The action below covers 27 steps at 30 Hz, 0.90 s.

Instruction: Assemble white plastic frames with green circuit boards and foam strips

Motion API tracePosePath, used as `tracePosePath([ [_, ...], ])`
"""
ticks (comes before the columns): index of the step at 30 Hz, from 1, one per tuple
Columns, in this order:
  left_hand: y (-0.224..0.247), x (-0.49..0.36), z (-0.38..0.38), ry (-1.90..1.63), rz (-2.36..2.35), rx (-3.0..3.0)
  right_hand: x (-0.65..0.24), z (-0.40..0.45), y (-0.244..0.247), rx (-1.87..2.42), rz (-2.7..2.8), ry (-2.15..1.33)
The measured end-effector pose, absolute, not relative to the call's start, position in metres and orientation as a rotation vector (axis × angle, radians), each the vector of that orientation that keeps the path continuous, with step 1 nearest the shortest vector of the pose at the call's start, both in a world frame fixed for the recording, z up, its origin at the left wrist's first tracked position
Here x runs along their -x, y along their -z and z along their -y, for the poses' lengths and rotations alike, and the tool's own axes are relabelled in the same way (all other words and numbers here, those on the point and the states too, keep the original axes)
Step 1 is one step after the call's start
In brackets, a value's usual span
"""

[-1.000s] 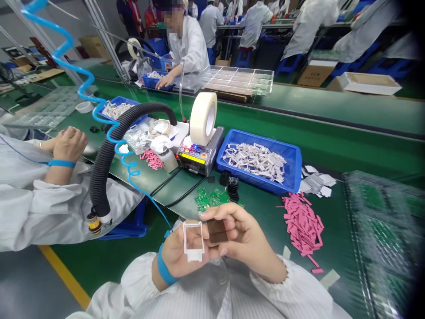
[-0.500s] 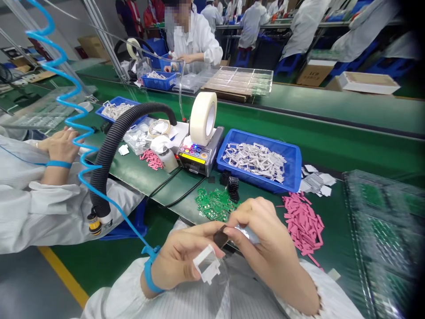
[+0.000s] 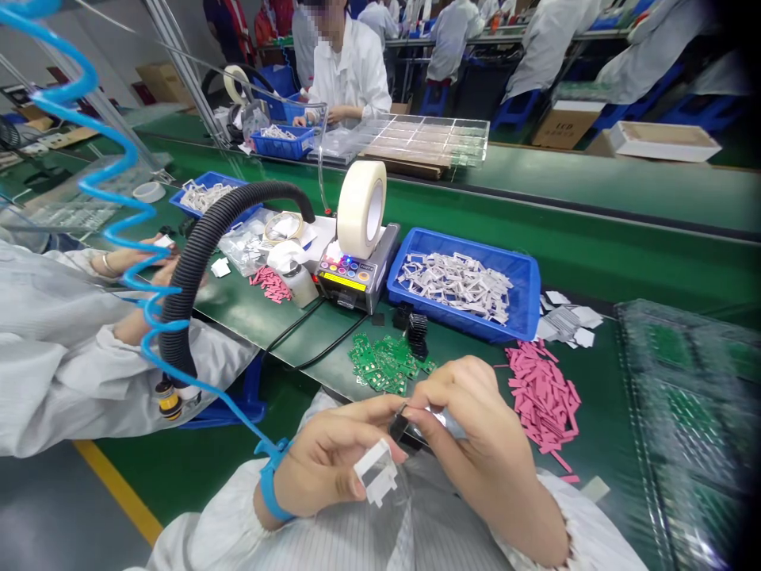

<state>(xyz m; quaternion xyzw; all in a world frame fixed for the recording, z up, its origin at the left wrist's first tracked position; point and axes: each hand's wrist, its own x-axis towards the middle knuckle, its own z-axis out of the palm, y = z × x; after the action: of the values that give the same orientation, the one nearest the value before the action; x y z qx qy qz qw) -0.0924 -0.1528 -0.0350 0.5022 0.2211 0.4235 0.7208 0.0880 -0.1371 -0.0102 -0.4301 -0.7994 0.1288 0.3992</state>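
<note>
My left hand (image 3: pixel 318 460), with a blue strap (image 3: pixel 271 493) round its wrist, grips a small white plastic frame (image 3: pixel 372 457) between thumb and fingers. A little farther out, a small dark flat piece (image 3: pixel 399 425) is pinched by the thumb and forefinger of my right hand (image 3: pixel 479 420). The left forefinger touches that piece too. Something shiny and silvery (image 3: pixel 447 424) shows behind the right fingers; its kind is unclear. Beyond both hands lies a pile of green circuit boards (image 3: pixel 384 363). Pink strips (image 3: pixel 542 396) are heaped to the right of my right hand.
A blue bin (image 3: pixel 526 313) of white frames stands behind the boards, beside a tape dispenser (image 3: pixel 350 281) carrying a tape roll (image 3: pixel 352 210). A black hose (image 3: pixel 178 301) and blue coiled cord (image 3: pixel 112 186) cross the left. A co-worker's sleeve (image 3: pixel 53 341) is there. Clear trays (image 3: pixel 678 412) lie right.
The dark piece has tilted so that it looks narrower between my fingers. The white frame has shifted slightly right. At left, the co-worker's hands have moved apart and lower.
</note>
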Motion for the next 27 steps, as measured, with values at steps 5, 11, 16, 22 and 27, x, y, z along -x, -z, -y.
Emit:
tracePosePath([
  [5,0.039,0.094,0.153,-0.925,-0.484,-1.113,-0.088,0.138,0.013,1.089,2.007,-0.348],
  [11,0.046,0.096,0.155,-0.909,-0.535,-1.124,-0.088,0.138,0.015,1.118,2.003,-0.361],
  [16,0.049,0.099,0.152,-0.890,-0.548,-1.103,-0.086,0.137,0.024,1.111,2.001,-0.305],
  [22,0.062,0.090,0.150,-0.919,-0.566,-0.882,-0.087,0.139,0.029,1.132,2.083,-0.374],
  [27,0.071,0.082,0.144,-0.913,-0.486,-0.346,-0.103,0.146,0.049,1.279,2.270,-0.694],
])
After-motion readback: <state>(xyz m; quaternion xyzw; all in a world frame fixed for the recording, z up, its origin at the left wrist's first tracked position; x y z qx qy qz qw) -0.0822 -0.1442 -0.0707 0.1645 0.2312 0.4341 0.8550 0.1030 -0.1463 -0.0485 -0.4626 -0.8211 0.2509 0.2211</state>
